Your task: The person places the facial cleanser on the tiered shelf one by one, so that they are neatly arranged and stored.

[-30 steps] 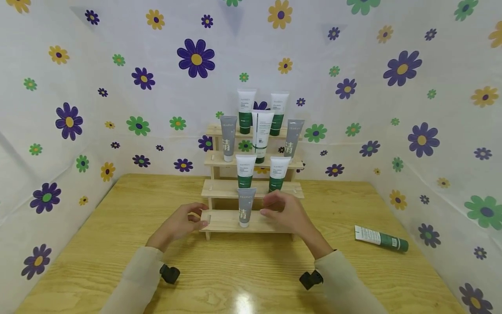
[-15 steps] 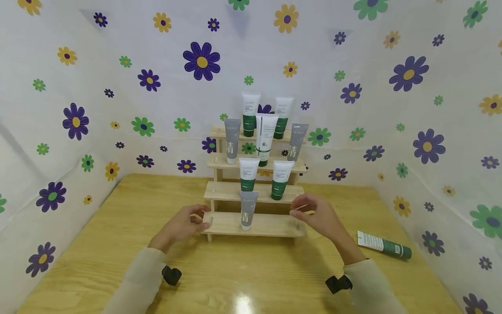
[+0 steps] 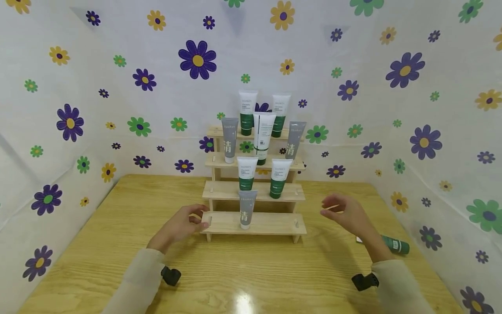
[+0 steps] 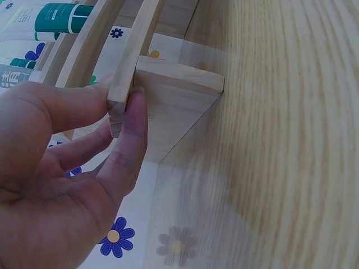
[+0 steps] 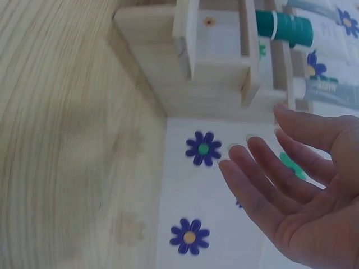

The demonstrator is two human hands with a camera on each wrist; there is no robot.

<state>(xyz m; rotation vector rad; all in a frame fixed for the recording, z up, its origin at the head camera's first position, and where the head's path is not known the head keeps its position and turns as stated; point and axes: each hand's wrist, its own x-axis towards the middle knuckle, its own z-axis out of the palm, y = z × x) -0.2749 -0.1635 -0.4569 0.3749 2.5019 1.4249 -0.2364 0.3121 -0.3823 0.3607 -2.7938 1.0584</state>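
Observation:
A four-step wooden display rack [image 3: 270,223] stands on the table with several squeeze tubes on its steps. My left hand [image 3: 178,224] pinches the left end of the lowest step between thumb and fingers, as the left wrist view shows at the board's end [image 4: 120,92]. A grey tube [image 3: 246,209] stands cap down on that lowest step. My right hand [image 3: 349,213] hangs in the air right of the rack, fingers loosely bent and holding nothing. Behind its wrist lies a green and white tube [image 3: 397,245], partly hidden by the forearm.
Two white and green tubes [image 3: 279,179] stand on the second step. Two grey tubes [image 3: 229,139] flank a taller white tube [image 3: 263,137] on the third, and two more white tubes [image 3: 248,112] are on top. Flower-printed cloth [image 3: 157,109] walls the table [image 3: 235,270].
My right hand has moved from beside the tube on the second step out to the right, away from the rack, and now overlaps the lying tube. The left hand keeps its place.

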